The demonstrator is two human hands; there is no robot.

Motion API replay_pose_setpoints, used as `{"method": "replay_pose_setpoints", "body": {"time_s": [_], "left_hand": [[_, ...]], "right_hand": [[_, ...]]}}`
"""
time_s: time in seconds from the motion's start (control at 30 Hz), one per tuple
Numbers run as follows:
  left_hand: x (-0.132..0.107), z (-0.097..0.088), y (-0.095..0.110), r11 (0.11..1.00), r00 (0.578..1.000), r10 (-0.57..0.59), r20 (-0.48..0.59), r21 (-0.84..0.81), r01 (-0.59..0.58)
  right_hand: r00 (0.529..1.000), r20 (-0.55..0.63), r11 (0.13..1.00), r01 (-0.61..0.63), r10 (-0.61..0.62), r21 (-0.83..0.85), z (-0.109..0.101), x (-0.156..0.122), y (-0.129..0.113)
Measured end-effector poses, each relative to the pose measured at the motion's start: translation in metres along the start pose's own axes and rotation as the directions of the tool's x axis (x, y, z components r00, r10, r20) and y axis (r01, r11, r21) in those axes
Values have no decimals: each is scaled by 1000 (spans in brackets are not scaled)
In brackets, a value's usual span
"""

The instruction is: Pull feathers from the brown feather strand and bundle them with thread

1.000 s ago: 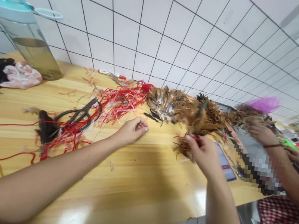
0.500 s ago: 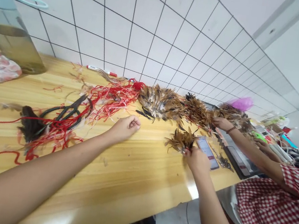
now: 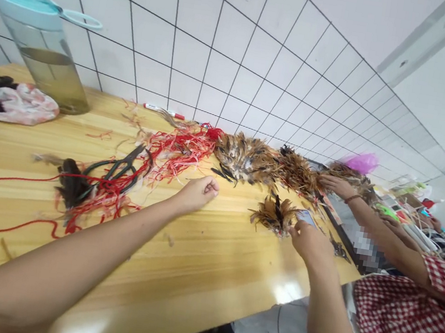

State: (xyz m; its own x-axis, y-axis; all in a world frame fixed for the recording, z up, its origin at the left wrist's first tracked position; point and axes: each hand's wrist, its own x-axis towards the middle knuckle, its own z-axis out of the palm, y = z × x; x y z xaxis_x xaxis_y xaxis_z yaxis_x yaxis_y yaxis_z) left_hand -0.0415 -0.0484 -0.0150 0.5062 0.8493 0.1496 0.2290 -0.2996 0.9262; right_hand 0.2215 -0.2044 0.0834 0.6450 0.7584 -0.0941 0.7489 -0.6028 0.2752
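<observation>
- While your right hand (image 3: 311,247) sits at the small feather bunch (image 3: 274,215), your left hand (image 3: 197,193) rests on the wooden table (image 3: 194,291), its fingers curled into a loose fist around nothing visible.
- Right fingers are drawn together at the edge of the bunch and seem to touch it (whether they truly pinch it, you can't tell from this angle).
- Feather bunch lies on the table, apart from the long row of brown feathers (image 3: 246,159) and just beside a phone (image 3: 305,216), which is placed within easy sight of your right hand.
- Left of your fist, red strings (image 3: 178,154) lie tangled over black scissors (image 3: 118,170) and a dark feather bunch (image 3: 71,185). Strings seem heaped there to keep them off the brown feathers.
- Back by the tile wall (image 3: 231,61): a red marker (image 3: 164,110) and a lidded jar of yellowish liquid (image 3: 41,67), both out of the way of the work.
- On your right, a co-worker's hands (image 3: 335,187) reach into the far feathers; a checked sleeve (image 3: 437,274) shows beside them.
</observation>
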Motion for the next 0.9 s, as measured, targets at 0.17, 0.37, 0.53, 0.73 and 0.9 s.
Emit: {"method": "replay_pose_setpoints", "body": {"time_s": [0.17, 0.37, 0.53, 0.73, 0.9], "left_hand": [[2, -3, 7, 998, 998, 22, -57, -63, -25], [6, -60, 56, 979, 933, 159, -324, -73, -192], [-5, -115, 85, 977, 898, 212, -385, 116, -181], [-30, -138, 65, 911, 919, 169, -356, 412, -8], [-25, -116, 48, 832, 970, 170, -174, 553, -47]], "right_hand": [[995, -48, 996, 84, -86, -35, -24, -13, -9], [905, -190, 921, 390, -382, 7, -35, -28, -79], [770, -304, 795, 603, -561, 60, -24, -21, -150], [714, -458, 730, 659, -530, 182, 10, 7, -198], [805, -476, 732, 556, -355, 394, 29, 27, -196]]}}
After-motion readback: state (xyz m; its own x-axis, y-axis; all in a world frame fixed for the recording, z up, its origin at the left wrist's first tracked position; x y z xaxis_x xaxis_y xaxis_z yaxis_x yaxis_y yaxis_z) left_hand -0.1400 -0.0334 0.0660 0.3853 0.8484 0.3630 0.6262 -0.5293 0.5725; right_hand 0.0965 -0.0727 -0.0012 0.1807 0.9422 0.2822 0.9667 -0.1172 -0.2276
